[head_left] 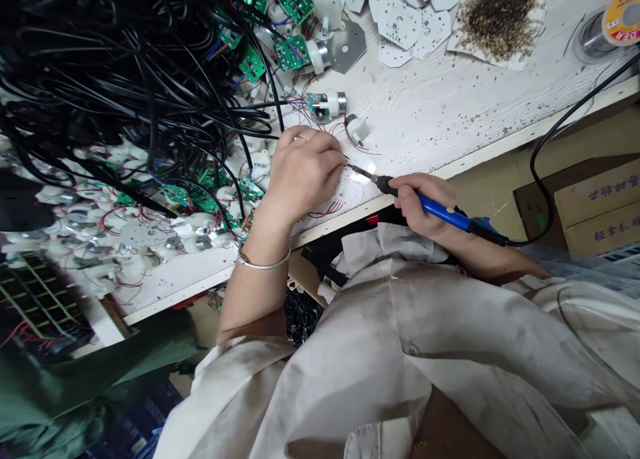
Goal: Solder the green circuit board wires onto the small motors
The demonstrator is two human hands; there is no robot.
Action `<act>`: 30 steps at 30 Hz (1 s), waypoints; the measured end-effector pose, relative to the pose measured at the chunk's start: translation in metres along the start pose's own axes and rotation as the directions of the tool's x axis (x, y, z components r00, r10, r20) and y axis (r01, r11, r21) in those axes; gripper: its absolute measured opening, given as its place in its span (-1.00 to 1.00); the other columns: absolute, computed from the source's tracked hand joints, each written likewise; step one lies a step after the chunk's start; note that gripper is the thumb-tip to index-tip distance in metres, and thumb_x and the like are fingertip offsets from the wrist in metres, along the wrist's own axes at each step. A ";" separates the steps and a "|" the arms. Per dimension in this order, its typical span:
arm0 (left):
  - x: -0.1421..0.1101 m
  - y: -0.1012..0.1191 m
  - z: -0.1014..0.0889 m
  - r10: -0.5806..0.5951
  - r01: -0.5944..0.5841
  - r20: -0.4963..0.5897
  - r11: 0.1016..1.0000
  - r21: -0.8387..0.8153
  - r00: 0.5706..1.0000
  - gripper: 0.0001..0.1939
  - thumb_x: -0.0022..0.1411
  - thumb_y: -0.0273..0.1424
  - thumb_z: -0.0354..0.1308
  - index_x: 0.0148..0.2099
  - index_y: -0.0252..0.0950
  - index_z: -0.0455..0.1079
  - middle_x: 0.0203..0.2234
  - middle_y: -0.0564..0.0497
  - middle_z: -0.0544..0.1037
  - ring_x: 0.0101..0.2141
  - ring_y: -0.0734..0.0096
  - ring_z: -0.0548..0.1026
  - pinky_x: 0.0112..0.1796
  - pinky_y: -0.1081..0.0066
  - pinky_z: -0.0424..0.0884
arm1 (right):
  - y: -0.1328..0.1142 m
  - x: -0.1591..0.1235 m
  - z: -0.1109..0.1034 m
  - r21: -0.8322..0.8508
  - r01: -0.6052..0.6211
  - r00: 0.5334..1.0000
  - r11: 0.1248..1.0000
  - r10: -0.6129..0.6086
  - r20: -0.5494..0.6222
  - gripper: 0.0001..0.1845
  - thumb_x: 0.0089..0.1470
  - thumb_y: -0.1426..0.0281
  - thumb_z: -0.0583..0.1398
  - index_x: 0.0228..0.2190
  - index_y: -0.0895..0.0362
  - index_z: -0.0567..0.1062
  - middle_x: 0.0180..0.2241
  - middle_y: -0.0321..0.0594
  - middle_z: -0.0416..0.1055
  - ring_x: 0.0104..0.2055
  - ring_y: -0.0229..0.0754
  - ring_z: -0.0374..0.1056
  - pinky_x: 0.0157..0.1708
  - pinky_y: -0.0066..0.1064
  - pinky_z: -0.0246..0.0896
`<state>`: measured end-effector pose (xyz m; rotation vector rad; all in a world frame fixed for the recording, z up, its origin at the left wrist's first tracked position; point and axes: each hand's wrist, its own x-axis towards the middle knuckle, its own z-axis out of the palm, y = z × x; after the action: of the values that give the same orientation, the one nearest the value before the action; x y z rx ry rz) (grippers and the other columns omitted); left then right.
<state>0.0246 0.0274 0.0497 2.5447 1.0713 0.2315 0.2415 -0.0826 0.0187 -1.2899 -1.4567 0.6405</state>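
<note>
My right hand (425,199) grips a soldering iron (440,211) with a blue handle, its metal tip pointing left to my left fingertips. My left hand (307,169) rests low over the bench edge, fingers bent and pinched together; what they hold is hidden. Beneath and beside the left fingers lies a white LED board (350,191), partly covered by the hand. Thin red wires (327,210) stick out below that hand. Just beyond it lie a small motor with a green circuit board (326,105) and a white motor piece (357,130).
A heap of black cables (150,65) fills the left, with several green circuit boards (293,52) and motors around it. White LED plates (400,19) lie at the back, beside a dirty pad (497,19). A solder spool (595,35) stands right; cardboard boxes (600,205) sit below.
</note>
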 end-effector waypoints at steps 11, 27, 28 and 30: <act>0.000 -0.001 0.002 0.002 -0.002 -0.024 1.000 0.014 1.000 -0.83 0.32 -0.36 0.06 -0.31 -0.10 0.45 -0.21 -0.01 0.61 -0.13 0.11 0.51 0.12 -0.11 0.34 | -0.004 0.000 -0.003 -0.003 -0.085 0.996 0.996 0.085 0.010 -0.67 0.30 0.12 0.11 -0.29 0.02 0.57 -0.62 -0.37 0.45 -0.55 -0.29 0.41 -0.41 -0.41 0.46; 0.000 -0.001 0.004 -0.035 0.033 -0.025 0.998 -0.055 0.999 -0.85 0.27 -0.39 0.08 -0.33 -0.10 0.46 -0.22 -0.02 0.58 -0.11 0.08 0.51 0.14 -0.14 0.33 | 0.008 -0.007 -0.005 0.013 -0.062 0.998 0.998 0.062 0.013 -0.68 0.29 0.09 0.11 -0.27 -0.02 0.57 -0.60 -0.34 0.47 -0.51 -0.22 0.46 -0.35 -0.31 0.52; 0.000 -0.001 0.005 -0.036 0.035 -0.028 0.998 -0.056 0.999 -0.85 0.27 -0.39 0.08 -0.33 -0.10 0.46 -0.22 -0.02 0.58 -0.10 0.08 0.50 0.14 -0.14 0.32 | 0.010 -0.009 -0.006 0.024 -0.065 0.998 0.998 0.065 0.007 -0.69 0.28 0.09 0.12 -0.27 -0.02 0.57 -0.60 -0.34 0.46 -0.51 -0.22 0.46 -0.35 -0.31 0.52; 0.000 -0.002 0.007 -0.034 0.032 -0.038 0.999 -0.043 0.999 -0.83 0.27 -0.39 0.07 -0.32 -0.10 0.47 -0.21 -0.01 0.58 -0.10 0.09 0.50 0.14 -0.14 0.32 | 0.015 -0.014 -0.008 0.077 -0.037 0.999 0.996 0.039 -0.030 -0.72 0.27 0.12 0.14 -0.26 -0.03 0.58 -0.59 -0.36 0.46 -0.52 -0.22 0.45 -0.37 -0.29 0.52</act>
<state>0.0249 0.0266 0.0428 2.4923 1.1097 0.2936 0.2533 -0.0929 0.0031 -1.2649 -1.3721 0.6918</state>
